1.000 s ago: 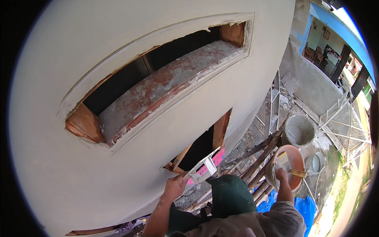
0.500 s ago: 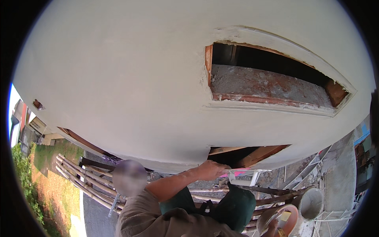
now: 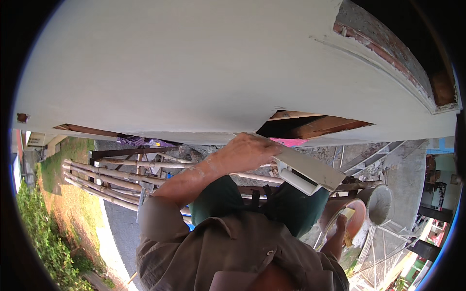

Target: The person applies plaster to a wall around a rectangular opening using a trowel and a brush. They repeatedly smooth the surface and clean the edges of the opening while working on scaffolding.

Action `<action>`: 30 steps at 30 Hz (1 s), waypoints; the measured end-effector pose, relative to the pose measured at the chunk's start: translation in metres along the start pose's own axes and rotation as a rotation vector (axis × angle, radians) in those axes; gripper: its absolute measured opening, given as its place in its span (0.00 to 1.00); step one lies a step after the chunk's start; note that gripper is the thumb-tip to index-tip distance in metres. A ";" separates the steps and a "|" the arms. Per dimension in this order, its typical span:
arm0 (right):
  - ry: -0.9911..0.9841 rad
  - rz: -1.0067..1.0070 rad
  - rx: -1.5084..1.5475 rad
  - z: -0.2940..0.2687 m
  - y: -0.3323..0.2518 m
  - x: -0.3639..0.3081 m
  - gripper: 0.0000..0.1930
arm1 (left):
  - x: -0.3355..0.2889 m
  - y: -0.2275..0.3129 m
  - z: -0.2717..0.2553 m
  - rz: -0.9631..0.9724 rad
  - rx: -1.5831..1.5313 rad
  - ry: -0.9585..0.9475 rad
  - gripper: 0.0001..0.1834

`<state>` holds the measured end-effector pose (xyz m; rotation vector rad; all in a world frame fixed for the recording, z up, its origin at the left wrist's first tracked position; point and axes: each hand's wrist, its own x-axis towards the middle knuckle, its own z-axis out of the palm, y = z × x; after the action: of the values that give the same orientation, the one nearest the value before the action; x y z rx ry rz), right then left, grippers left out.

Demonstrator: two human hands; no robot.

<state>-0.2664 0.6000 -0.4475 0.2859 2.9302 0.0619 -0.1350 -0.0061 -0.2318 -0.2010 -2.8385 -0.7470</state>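
Note:
My left hand (image 3: pixel 252 151) reaches up to the lower edge of the smooth, pale plastered wall (image 3: pixel 170 63). Its fingers are closed round one end of a plastering float (image 3: pixel 314 164), a long flat grey blade with a white bar handle. The float slants down to the right, its handle away from my fingers. Lower right, my right hand (image 3: pixel 338 229) is at an orange-brown bucket (image 3: pixel 362 218), closed on a tool (image 3: pixel 348 239) with a wood-coloured handle and a pale yellow part. The tool's kind is unclear, and the bucket's contents are mostly hidden.
A rectangular opening (image 3: pixel 313 127) lies just above the float, with another (image 3: pixel 388 43) at upper right. Bamboo poles (image 3: pixel 111 182) run below the wall at left. A grey bucket (image 3: pixel 383 206) stands beside the orange-brown one. Metal framing (image 3: pixel 371 160) lies at right.
My view has tilted downward, so the wall sits higher. The float has swung out, showing more of its blade. My right hand and its tool show more fully at the bucket.

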 end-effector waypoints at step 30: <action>0.083 -0.516 -0.247 -0.089 -0.207 0.098 0.18 | -0.628 -0.041 0.098 -2.040 -0.013 0.627 0.22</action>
<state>-0.4174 0.4146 -0.3919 -0.5176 2.9328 0.3591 0.4516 -0.0426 -0.4761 2.4942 -1.4726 -0.6804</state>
